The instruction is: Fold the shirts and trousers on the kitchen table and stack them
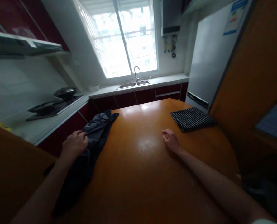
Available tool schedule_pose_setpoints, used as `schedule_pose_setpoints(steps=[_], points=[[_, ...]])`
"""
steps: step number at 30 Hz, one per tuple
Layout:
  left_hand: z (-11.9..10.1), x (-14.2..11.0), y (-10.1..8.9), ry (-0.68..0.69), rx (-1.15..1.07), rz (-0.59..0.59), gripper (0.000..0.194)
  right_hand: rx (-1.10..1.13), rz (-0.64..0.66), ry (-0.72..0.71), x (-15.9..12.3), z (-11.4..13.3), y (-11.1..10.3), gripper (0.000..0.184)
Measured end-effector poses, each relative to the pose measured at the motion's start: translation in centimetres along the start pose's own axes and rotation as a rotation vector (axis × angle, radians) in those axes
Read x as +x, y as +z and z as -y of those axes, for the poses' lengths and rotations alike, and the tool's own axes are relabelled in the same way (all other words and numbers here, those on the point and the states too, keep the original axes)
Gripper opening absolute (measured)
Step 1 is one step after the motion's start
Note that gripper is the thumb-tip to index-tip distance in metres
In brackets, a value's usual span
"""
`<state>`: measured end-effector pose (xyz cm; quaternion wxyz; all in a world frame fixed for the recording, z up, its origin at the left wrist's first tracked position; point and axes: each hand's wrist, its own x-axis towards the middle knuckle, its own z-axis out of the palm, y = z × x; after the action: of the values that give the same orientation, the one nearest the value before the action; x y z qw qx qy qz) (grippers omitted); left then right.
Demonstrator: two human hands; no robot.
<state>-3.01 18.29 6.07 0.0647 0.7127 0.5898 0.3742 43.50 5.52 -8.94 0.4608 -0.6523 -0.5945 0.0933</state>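
Along the left edge of the table lies a crumpled dark garment, navy with a greyer part, partly hanging over the side. My left hand is over its outer edge, back of the hand up and fingers loosely bent. The fingertips are partly hidden, and no firm grasp shows. Near the middle right of the table, my right hand has its fingers curled in, with nothing visible in them. Beyond it, to the right, a black cloth with thin white stripes lies folded flat.
The orange-brown wooden table fills the foreground. Past it, a counter holds a sink under a bright window. On the left, a stove carries a wok and a pan. A pale fridge stands at right.
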Motion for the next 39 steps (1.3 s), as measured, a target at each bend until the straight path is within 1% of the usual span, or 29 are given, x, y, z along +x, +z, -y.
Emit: schedule_pose_setpoints(steps=[2, 3, 4, 6, 8, 9, 11, 13, 15, 17, 18, 19, 21, 24, 25, 26, 27, 28, 29, 30, 31, 32, 33, 35, 36, 37, 38, 39], points=[[-0.9, -2.5, 4.3, 0.160, 0.117, 0.085, 0.018, -0.228, -0.157, 0.033, 1.6, -1.5, -1.8, 0.031], [-1.7, -3.9, 6.4, 0.246, 0.130, 0.161, 0.021, -0.342, -0.205, 0.072, 2.2, -2.3, -2.8, 0.036], [-2.6, -5.2, 8.5, 0.303, 0.099, 0.237, 0.023, -0.437, -0.226, 0.130, 2.7, -3.2, -3.7, 0.042], [-4.4, -7.7, 12.1, 0.366, -0.009, 0.335, 0.024, -0.543, -0.220, 0.263, 3.2, -4.9, -5.1, 0.046], [-5.8, -9.7, 15.0, 0.397, -0.101, 0.389, 0.023, -0.567, -0.206, 0.364, 3.3, -6.2, -6.0, 0.040], [-6.3, -10.5, 16.0, 0.405, -0.135, 0.406, 0.022, -0.567, -0.207, 0.389, 3.2, -6.7, -6.4, 0.036], [-6.8, -11.4, 17.5, 0.419, -0.177, 0.410, 0.021, -0.567, -0.214, 0.399, 3.1, -7.3, -6.9, 0.032], [-6.9, -11.8, 18.4, 0.429, -0.201, 0.395, 0.020, -0.567, -0.204, 0.393, 3.1, -7.4, -7.4, 0.030], [-6.7, -11.7, 18.7, 0.431, -0.233, 0.391, 0.019, -0.558, -0.177, 0.368, 3.2, -7.1, -7.7, 0.028], [-6.6, -11.6, 18.7, 0.405, -0.277, 0.390, 0.019, -0.536, -0.132, 0.322, 3.2, -6.2, -7.4, 0.025], [-6.6, -11.5, 18.7, 0.384, -0.299, 0.383, 0.019, -0.519, -0.102, 0.294, 3.1, -5.5, -6.9, 0.024], [-6.6, -11.5, 18.6, 0.365, -0.316, 0.375, 0.019, -0.495, -0.067, 0.262, 2.8, -4.6, -6.2, 0.023], [-6.7, -11.4, 18.5, 0.327, -0.344, 0.365, 0.018, -0.431, 0.019, 0.191, 1.8, -2.0, -3.9, 0.021], [-6.8, -11.5, 18.5, 0.217, -0.393, 0.351, 0.019, -0.292, 0.174, 0.078, -1.2, 2.8, 0.5, 0.021], [-6.8, -11.5, 18.4, 0.170, -0.415, 0.331, 0.021, -0.237, 0.227, 0.046, -2.4, 4.4, 1.8, 0.023], [-6.7, -11.5, 18.4, 0.121, -0.440, 0.300, 0.024, -0.111, 0.322, 0.022, -3.4, 5.8, 3.0, 0.030], [-6.7, -11.5, 18.3, 0.074, -0.470, 0.264, 0.027, 0.107, 0.458, 0.049, -4.3, 7.0, 3.7, 0.035], [-6.5, -11.5, 18.1, 0.031, -0.503, 0.227, 0.030, 0.314, 0.557, 0.096, -4.8, 7.7, 4.1, 0.039], [-6.4, -11.4, 18.0, -0.010, -0.535, 0.191, 0.032, 0.519, 0.621, 0.164, -4.9, 8.1, 4.0, 0.040], [-6.2, -11.4, 17.7, -0.052, -0.561, 0.154, 0.033, 0.687, 0.625, 0.242, -4.6, 7.9, 3.4, 0.040], [-6.0, -11.3, 17.5, -0.091, -0.577, 0.113, 0.034, 0.786, 0.554, 0.318, -3.8, 7.3, 2.4, 0.039], [-5.9, -11.1, 17.2, -0.118, -0.581, 0.067, 0.035, 0.833, 0.430, 0.369, -2.7, 6.2, 1.0, 0.038], [-5.8, -11.0, 16.8, -0.127, -0.573, 0.013, 0.035, 0.802, 0.240, 0.402, -1.4, 4.7, -0.6, 0.036], [-5.8, -10.9, 16.1, -0.095, -0.523, -0.111, 0.036, 0.584, -0.187, 0.469, 1.3, 1.0, -4.4, 0.032], [-5.8, -11.0, 15.7, -0.052, -0.483, -0.161, 0.035, 0.522, -0.282, 0.498, 2.4, -1.0, -6.3, 0.030], [-6.0, -11.1, 15.4, 0.008, -0.433, -0.190, 0.035, 0.471, -0.348, 0.525, 3.2, -2.9, -8.2, 0.029], [-6.1, -11.2, 15.2, 0.079, -0.382, -0.196, 0.034, 0.407, -0.417, 0.560, 3.6, -4.6, -9.9, 0.028], [-6.4, -11.5, 15.0, 0.157, -0.336, -0.173, 0.032, 0.332, -0.485, 0.591, 3.8, -6.1, -11.5, 0.029]])
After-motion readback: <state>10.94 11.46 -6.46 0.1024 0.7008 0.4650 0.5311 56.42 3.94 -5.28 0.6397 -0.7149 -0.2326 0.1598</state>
